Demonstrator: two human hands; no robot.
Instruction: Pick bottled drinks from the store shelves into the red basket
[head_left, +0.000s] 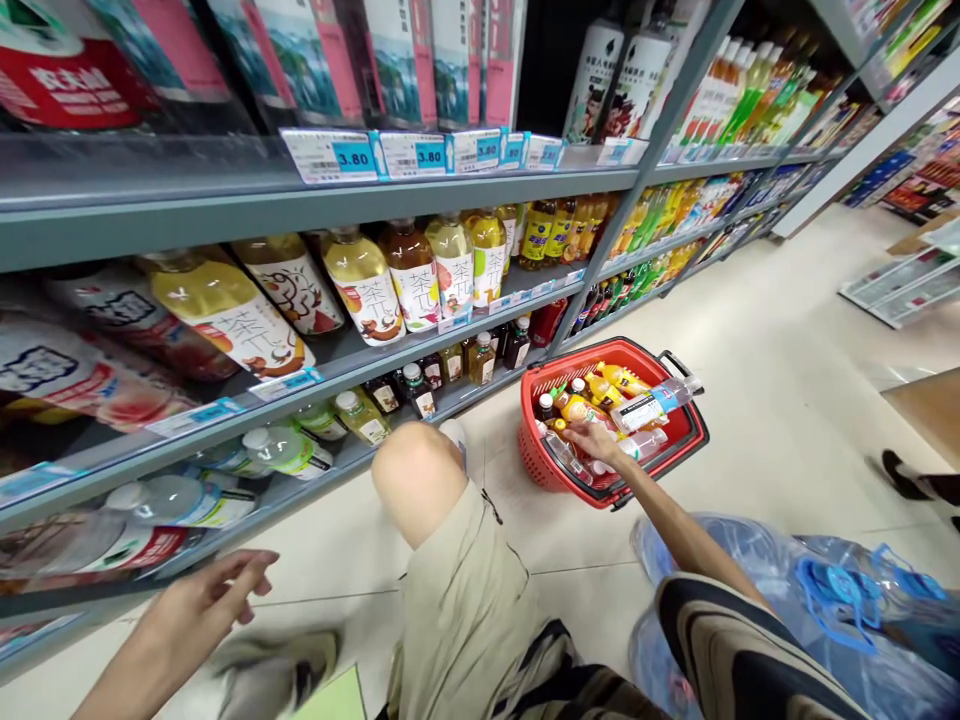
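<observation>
My left hand (pixel 206 610) is in front of the lowest shelf at the lower left, fingers loosely stretched and apart, with nothing in it. My right hand (pixel 592 440) reaches down into a red shopping basket (pixel 541 470) on the floor. Its fingertips are among the drink bottles there, close to a yellow cap (pixel 560 425); whether they grip a bottle is too small to make out. A clear bottle with a blue and white label (pixel 649 405) lies across the top, its end past the rim. Orange drink bottles (pixel 600 390) lie behind my hand.
Shelves of bottled drinks (pixel 450 270) run along the left, with price tags (pixel 416 155) on their edges. My bent knee (pixel 420 480) is between shelf and basket. Large clear water jugs (pixel 825 600) with blue handles stand at the lower right. Another person's foot (pixel 904 475) shows at the right edge.
</observation>
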